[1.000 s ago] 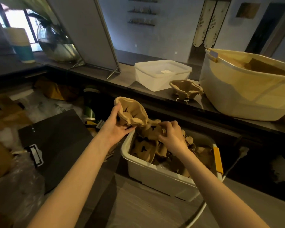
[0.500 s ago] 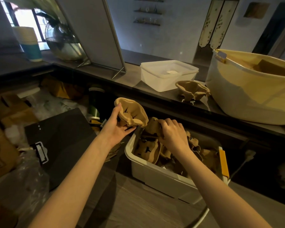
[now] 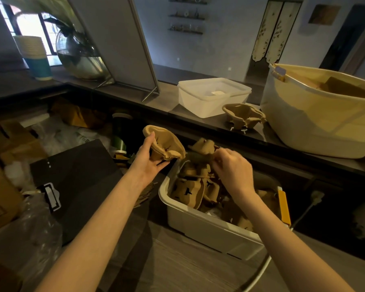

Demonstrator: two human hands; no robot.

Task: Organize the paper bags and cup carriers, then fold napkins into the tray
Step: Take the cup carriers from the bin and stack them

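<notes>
My left hand (image 3: 149, 158) grips a stack of brown pulp cup carriers (image 3: 167, 145) just left of a white plastic bin (image 3: 200, 223). The bin holds several more cup carriers (image 3: 193, 187), jumbled together. Over the bin, my right hand (image 3: 232, 167) pinches another carrier (image 3: 204, 147) and holds it up by its edge. A further small stack of carriers (image 3: 243, 114) sits on the dark counter behind, between a lidded white container (image 3: 211, 95) and a large cream tub (image 3: 316, 114).
The cream tub holds brown paper bags (image 3: 343, 87). A black case (image 3: 76, 182) lies left of the bin, with cardboard and plastic wrap (image 3: 13, 157) beyond. Paper cups (image 3: 35, 55), a glass vase (image 3: 80, 55) and a standing board (image 3: 116, 43) line the back counter.
My right hand has come up out of the bin, lifting one carrier. The left hand with its stack has stayed about where it was.
</notes>
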